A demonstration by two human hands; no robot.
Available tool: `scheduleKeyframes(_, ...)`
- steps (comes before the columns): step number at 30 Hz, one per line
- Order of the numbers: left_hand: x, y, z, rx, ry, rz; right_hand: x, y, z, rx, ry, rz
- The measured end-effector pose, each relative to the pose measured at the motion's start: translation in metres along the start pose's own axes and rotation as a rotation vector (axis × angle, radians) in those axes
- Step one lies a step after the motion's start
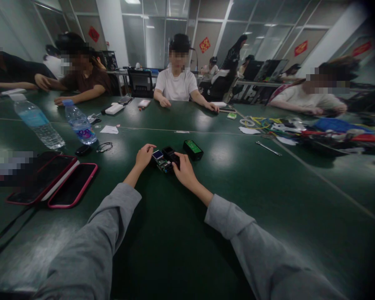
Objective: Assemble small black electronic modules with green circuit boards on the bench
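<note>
The right hand point(185, 170) grips a black case point(169, 154); the left hand point(144, 156), half open, maybe touches the green board point(163, 163) between them.

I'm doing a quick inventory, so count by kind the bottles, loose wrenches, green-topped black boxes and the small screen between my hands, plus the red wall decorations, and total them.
Bottles: 2
Loose wrench: 1
Green-topped black box: 1
Small screen: 1
Red wall decorations: 4
Total: 9
</note>
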State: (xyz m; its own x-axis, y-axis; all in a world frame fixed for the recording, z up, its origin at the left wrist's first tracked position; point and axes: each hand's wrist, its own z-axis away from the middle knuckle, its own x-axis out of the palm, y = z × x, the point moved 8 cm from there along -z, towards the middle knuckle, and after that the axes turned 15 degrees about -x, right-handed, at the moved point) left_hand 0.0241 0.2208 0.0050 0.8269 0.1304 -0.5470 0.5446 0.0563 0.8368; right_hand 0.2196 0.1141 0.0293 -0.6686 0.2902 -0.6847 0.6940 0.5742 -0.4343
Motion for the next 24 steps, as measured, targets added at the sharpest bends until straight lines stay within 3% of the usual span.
scheduleKeyframes(24, -0.0015, 0.0029, 0.0026, 0.014, 0.007, 0.001, 0.0019, 0.0028, 0.0001, -0.026, 0.009, 0.000)
